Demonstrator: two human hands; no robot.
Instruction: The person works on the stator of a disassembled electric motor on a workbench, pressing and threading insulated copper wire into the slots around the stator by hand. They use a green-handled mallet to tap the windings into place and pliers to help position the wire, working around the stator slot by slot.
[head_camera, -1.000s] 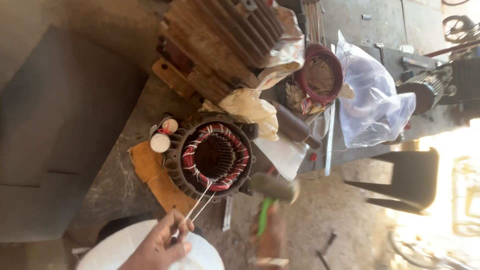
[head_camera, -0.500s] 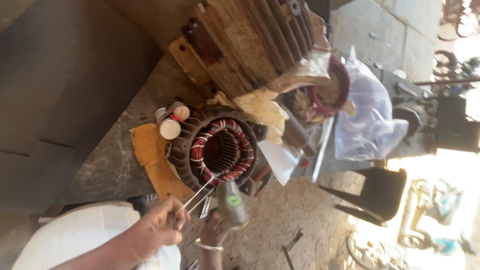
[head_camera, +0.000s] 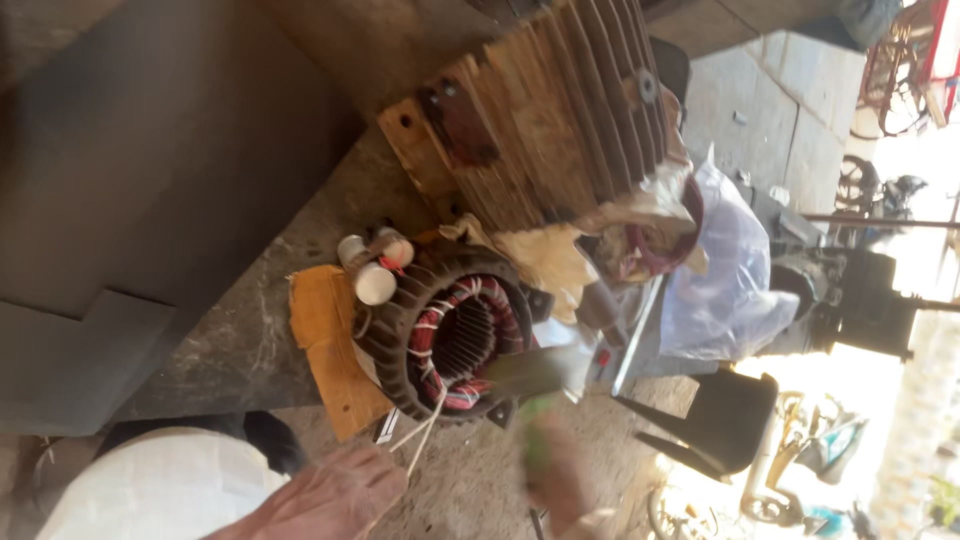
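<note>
Lower centre of the frame: left hand (head_camera: 325, 497), fingers pinched shut on thin pale strips (head_camera: 425, 432), strips running up and right into the bore of the motor stator (head_camera: 450, 338).

Lower right of centre: right hand (head_camera: 560, 478), motion-blurred, wrapped round the green handle of a hammer (head_camera: 535, 385); hammer head showing as a grey smear just beside the stator's right rim, touching or not cannot be told.

Centre of the frame: motor stator, dark ribbed housing, red and white windings ringing the open bore, sitting on a grey stone bench (head_camera: 230, 345).

Left of the stator: orange-brown board (head_camera: 325, 345), lying flat, partly tucked beneath the housing.

Upper left edge of the stator: two small white cylinders (head_camera: 372, 268), resting against the ribs.

Upper centre: large rusty finned motor casing (head_camera: 545, 110), leaning on the bench above the stator.

Between casing and stator: crumpled yellowish cloth (head_camera: 545, 255).

Right of centre: clear plastic bag (head_camera: 730, 280), bulging, near the bench edge.

Lower right: dark plastic chair (head_camera: 725, 420), standing on the ground.

Bottom left corner: white garment (head_camera: 160, 490) on the person's lap.
</note>
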